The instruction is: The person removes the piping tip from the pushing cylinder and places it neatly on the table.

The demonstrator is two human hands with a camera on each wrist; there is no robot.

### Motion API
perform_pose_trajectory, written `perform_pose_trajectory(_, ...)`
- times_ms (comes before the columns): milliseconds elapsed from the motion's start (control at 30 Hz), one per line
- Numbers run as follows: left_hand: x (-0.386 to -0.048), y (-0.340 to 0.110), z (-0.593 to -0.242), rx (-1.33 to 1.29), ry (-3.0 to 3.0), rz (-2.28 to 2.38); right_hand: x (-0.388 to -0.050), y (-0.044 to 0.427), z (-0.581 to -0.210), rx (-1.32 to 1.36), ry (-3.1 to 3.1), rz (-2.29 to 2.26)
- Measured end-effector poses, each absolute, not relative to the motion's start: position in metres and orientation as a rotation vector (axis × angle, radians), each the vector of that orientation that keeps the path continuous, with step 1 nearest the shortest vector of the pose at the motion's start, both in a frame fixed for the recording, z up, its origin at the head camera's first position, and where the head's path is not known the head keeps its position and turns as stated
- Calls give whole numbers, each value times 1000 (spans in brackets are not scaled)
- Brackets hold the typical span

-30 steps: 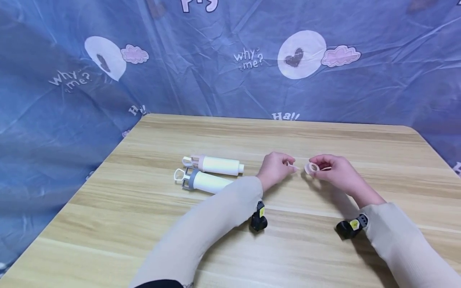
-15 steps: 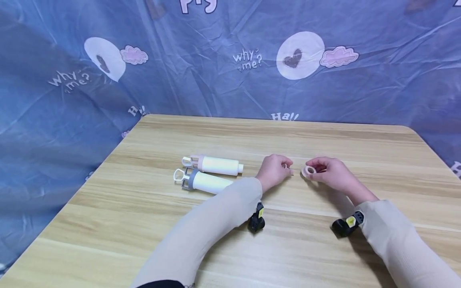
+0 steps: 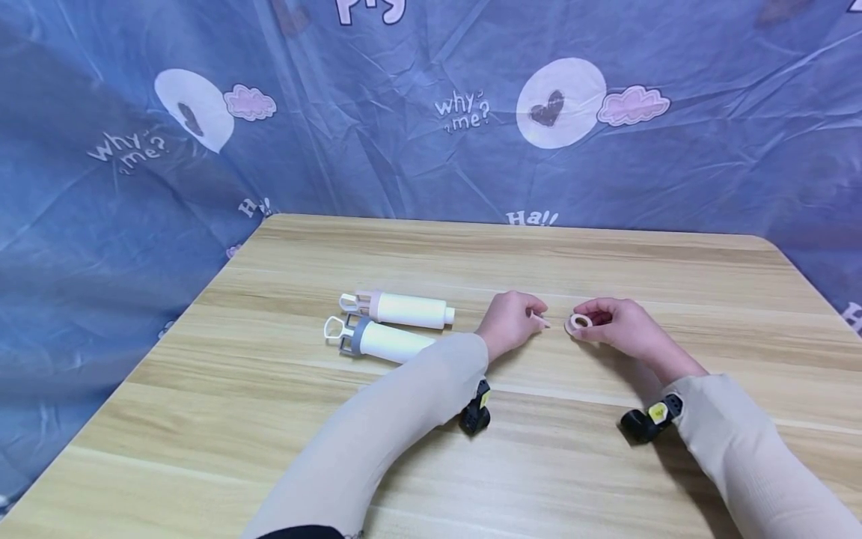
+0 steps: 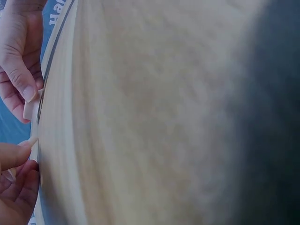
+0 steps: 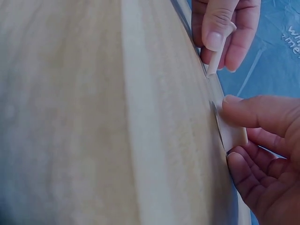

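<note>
Head view: the wrinkled blue sheet with cartoon prints [image 3: 377, 172] hangs behind everything, so no real worry there. Next is the pale wood-grain tabletop [image 3: 202, 374], which looks pretty smooth, so I'd guess anything round that gets dropped could roll. Then the person's beige left sleeve [image 3: 397, 419]: it crosses in front of the white cylinder with a grey collar and loop handle [image 3: 397, 343] and hides one end of it. Can't tell if they touch, but a careless elbow swing could shove that one into the white cylinder with a pale pink collar [image 3: 412, 311] lying just beside it.

Both hands are low over the tabletop, facing each other. The right hand [image 3: 626, 328] has thumb and fingers gripping a small off-white ring with a round hole [image 3: 571, 323]. Can't tell if the ring touches the wood. It's only a fingertip hold, so an off-centre squeeze could pop it loose.

Smallest bit: the left hand [image 3: 506, 322] pinches a thin off-white strip, curled at one end [image 5: 216, 58], near the ring but apart from it. Looks flimsy to me, so pinching or pulling too hard could crease or tear it.
</note>
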State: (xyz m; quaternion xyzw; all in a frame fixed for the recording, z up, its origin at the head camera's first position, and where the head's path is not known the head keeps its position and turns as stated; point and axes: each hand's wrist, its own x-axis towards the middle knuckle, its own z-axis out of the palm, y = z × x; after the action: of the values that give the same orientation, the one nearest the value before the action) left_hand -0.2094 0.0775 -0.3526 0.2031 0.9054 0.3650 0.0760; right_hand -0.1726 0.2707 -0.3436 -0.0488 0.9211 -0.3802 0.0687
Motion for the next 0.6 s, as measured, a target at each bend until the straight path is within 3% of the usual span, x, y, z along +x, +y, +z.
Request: perform_pose_trajectory(600,-208,76,-355,683,2757,964,-174,271,-349,-115,2746,-1177)
